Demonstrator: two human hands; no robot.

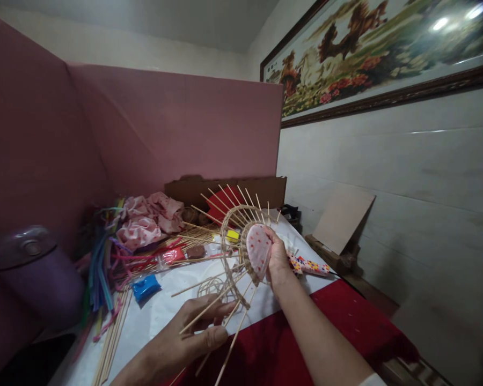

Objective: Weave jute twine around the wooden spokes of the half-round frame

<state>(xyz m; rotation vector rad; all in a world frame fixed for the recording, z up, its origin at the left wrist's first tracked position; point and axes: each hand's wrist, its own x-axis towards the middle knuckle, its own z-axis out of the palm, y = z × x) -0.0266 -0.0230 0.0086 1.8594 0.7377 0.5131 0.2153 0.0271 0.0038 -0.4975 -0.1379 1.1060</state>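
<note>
A half-round weaving (pixel 224 241) of pale thin sticks and tan twisted cord is held up over the table, its sticks fanning outward. Its inner part is covered by pink fabric with red dots (pixel 258 251). My right hand (pixel 279 262) grips this middle part from the right, thumb over the fabric. Below, my left hand (pixel 193 329) is curled around the lower sticks, with a thin stick (pixel 234 311) between its thumb and forefinger. The exact contact of those fingertips is partly hidden. Loose loops of cord (pixel 211 287) lie behind the left hand.
Crumpled pink fabric (pixel 145 217), coloured pipe cleaners (pixel 100 268), a blue packet (pixel 146 289) and a red packet (pixel 172 256) lie on the left. A purple flask (pixel 36 273) stands far left. Flowered fabric (pixel 309 265) is at right, beside red cloth (pixel 346 311).
</note>
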